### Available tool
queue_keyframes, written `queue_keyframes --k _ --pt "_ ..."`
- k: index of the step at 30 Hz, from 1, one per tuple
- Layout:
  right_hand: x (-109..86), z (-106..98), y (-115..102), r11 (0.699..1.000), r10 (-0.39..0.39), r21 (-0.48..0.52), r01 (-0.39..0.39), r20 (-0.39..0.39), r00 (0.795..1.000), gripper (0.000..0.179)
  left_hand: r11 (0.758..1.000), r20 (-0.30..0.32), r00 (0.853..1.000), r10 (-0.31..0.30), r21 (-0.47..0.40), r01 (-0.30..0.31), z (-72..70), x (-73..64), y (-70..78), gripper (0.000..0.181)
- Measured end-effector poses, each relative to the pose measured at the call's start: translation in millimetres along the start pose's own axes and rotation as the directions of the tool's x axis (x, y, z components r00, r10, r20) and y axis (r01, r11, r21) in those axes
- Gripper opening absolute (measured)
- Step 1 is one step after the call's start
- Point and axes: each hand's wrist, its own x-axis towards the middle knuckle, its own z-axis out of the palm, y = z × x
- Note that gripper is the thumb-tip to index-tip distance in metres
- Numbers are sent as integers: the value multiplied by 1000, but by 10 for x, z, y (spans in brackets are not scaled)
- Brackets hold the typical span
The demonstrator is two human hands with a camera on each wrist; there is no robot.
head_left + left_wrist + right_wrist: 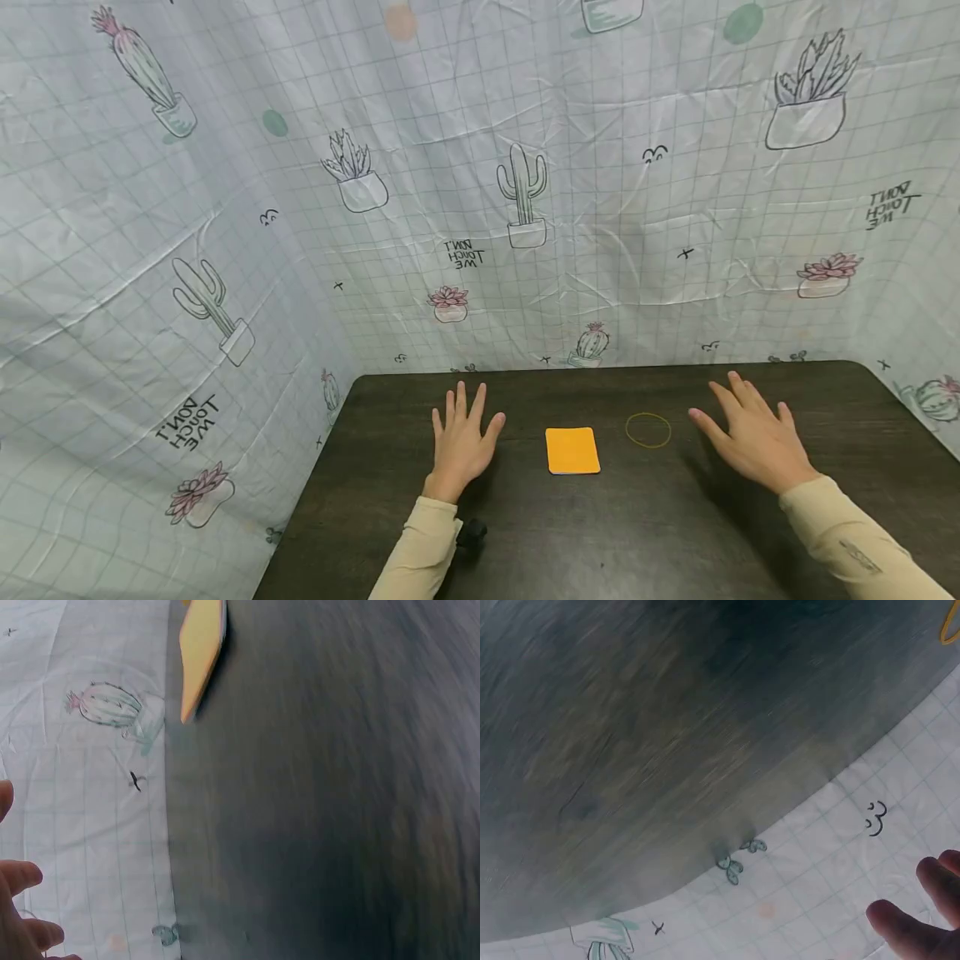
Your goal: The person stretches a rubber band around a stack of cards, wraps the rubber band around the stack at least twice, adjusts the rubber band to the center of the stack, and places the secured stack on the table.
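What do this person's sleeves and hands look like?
The left hand and right hand are without gloves. The left sleeve and right sleeve are pale beige, the latter with a small greyish mark. A black object, too unclear to name, shows beside the left cuff.

The head view is bright, with a soft shadow beside the right hand (757,437) and a faint sheen on the table (600,533). The 2 wrist views are dimmer, the table streaked by blur.
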Motion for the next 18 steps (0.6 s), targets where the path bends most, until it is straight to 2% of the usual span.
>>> queue_keyframes --k 5,9,18 --pt "98 35 -46 999 15 27 -16 26 1000 81 995 23 1000 -1 -101 3 50 42 183 72" --pt "162 69 -99 997 27 67 -29 43 999 82 978 51 999 -7 -207 17 106 75 341 73" --pt "276 143 -207 982 85 166 -95 67 994 84 905 118 993 -30 -419 77 253 132 650 73"
